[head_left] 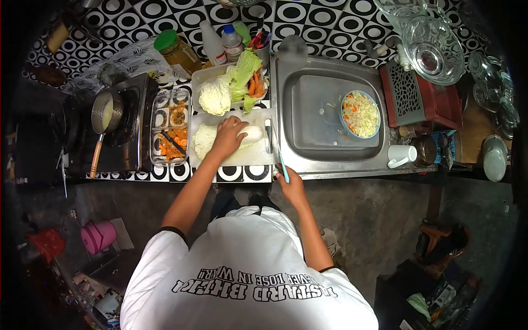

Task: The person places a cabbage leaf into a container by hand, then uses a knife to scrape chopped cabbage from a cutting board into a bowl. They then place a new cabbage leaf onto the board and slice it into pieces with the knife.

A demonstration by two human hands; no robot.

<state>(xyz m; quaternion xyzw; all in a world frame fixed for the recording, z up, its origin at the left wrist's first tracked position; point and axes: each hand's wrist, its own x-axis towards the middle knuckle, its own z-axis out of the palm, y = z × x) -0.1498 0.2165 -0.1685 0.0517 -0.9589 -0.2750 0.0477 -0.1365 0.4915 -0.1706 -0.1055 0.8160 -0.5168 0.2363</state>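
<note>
My left hand (228,135) presses down on a pale cabbage (204,138) with its fingers curved over it. The cabbage lies on a white cutting board (258,116), its leafy part to the left and a smooth white end to the right. My right hand (291,185) grips a knife (284,172) by its light-blue handle, at the counter edge right of the board. The knife's thin blade points away from me along the sink's left rim, apart from the cabbage. Behind the board, a tray (196,82) holds another cabbage (215,95), green leaves (242,74) and carrots (256,85).
To the right is a steel sink (330,168) with a bowl of shredded vegetables (361,114) and a white mug (402,155). On the left, a sectioned container (155,144) with orange pieces sits beside the stove, which bears a saucepan (98,125). Bottles and a green-lidded jar (179,52) stand behind.
</note>
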